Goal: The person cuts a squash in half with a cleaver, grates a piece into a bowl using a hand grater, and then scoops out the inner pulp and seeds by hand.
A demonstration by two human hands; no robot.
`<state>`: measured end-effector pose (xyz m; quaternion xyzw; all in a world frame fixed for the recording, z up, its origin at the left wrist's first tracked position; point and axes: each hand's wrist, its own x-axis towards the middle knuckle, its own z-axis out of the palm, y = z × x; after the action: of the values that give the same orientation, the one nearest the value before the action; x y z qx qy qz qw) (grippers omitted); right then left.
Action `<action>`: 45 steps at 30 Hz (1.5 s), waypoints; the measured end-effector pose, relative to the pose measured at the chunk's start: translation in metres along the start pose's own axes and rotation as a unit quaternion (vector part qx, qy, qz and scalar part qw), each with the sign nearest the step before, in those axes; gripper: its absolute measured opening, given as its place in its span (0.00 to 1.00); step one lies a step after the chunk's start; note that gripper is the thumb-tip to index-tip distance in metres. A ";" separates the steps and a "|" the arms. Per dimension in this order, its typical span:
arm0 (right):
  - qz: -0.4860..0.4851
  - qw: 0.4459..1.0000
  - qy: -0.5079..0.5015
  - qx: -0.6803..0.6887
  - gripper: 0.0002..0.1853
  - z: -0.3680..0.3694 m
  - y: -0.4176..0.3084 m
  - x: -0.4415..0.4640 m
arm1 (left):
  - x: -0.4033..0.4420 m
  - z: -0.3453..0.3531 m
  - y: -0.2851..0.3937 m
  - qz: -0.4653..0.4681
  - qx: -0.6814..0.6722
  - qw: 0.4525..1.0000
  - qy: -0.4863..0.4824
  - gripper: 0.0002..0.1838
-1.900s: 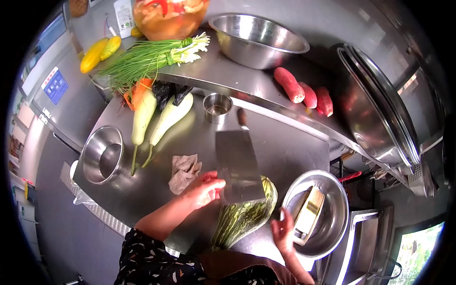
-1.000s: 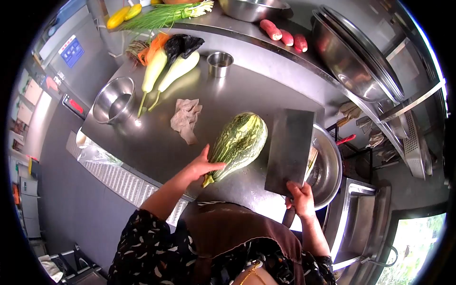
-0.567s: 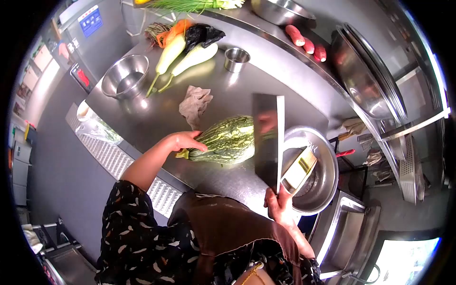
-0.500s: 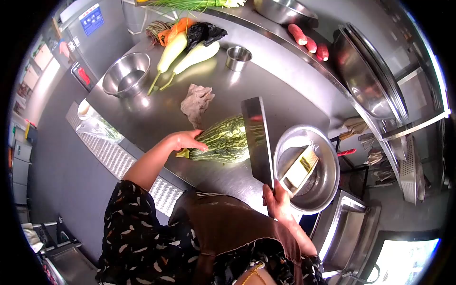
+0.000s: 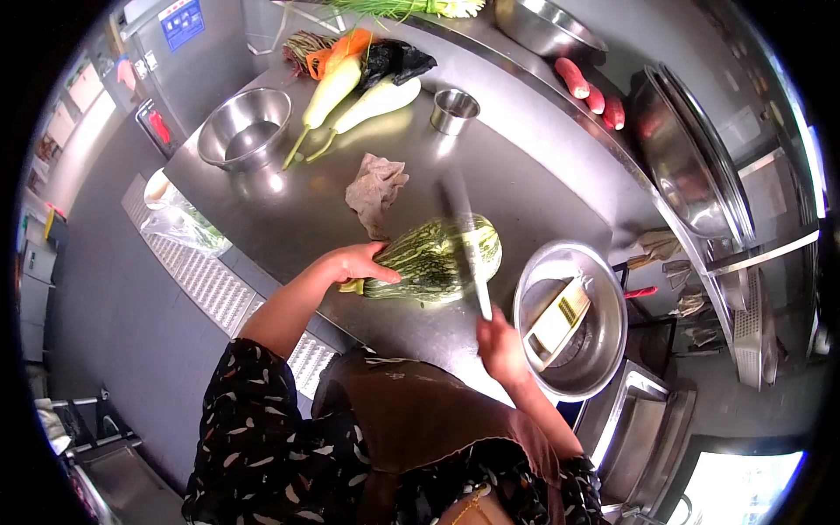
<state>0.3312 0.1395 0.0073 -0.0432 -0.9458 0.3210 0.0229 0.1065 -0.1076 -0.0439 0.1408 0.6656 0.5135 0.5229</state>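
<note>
A green-and-cream streaked squash (image 5: pixel 418 267) lies on its side on the steel table, its stem toward the left. My left hand (image 5: pixel 354 264) grips the stem end, thumb on the near side and fingers over the far side. In my right hand (image 5: pixel 502 350) is a cleaver (image 5: pixel 458 206), held by its handle. The blade is smeared by motion and appears edge-on over the squash's right part; whether it touches the skin I cannot tell. Right of the squash, a metal bowl (image 5: pixel 617 350) contains a slicer (image 5: pixel 560 322).
A crumpled cloth (image 5: pixel 376 188) lies behind the squash. Farther back are a steel basin (image 5: pixel 210 144), two pale long gourds (image 5: pixel 332 92), a black bag (image 5: pixel 398 63) and a small steel cup (image 5: pixel 454 112). A shelf with red elongated vegetables (image 5: pixel 573 79) runs along the back right.
The cleaver has swung left, from beside the squash's right end to over it, its broad face turning edge-on. My left hand keeps its hold. The whole view has shifted slightly.
</note>
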 end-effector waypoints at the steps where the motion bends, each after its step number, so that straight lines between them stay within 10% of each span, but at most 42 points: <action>1: 0.069 0.996 -0.051 -0.018 0.13 0.023 0.019 0.003 | 0.004 0.003 -0.006 0.009 0.021 1.000 0.011 0.47; 6: 0.064 0.998 -0.025 -0.010 0.15 0.036 0.023 0.003 | 0.004 -0.006 -0.010 0.015 0.042 0.999 -0.009 0.49; 10: 0.016 0.992 0.028 -0.124 0.26 0.016 -0.017 -0.012 | -0.010 0.034 0.024 -0.008 0.460 0.876 0.144 0.66; 14: 0.054 0.986 -0.007 -0.157 0.32 0.030 -0.004 -0.030 | -0.012 0.045 0.010 0.062 0.508 0.830 0.223 0.68; 27: 0.140 0.956 -0.182 -0.183 0.16 0.033 -0.012 0.051 | -0.024 0.049 0.012 0.101 0.466 0.856 0.201 0.62; 45: 0.130 0.974 -0.100 -0.157 0.12 0.038 0.016 0.009 | -0.015 0.038 -0.027 0.145 0.362 0.897 0.207 0.63</action>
<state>0.3203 0.1299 -0.0323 -0.1365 -0.9681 0.1716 -0.1211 0.1545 -0.1097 -0.0554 0.3056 0.8711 0.3249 0.2056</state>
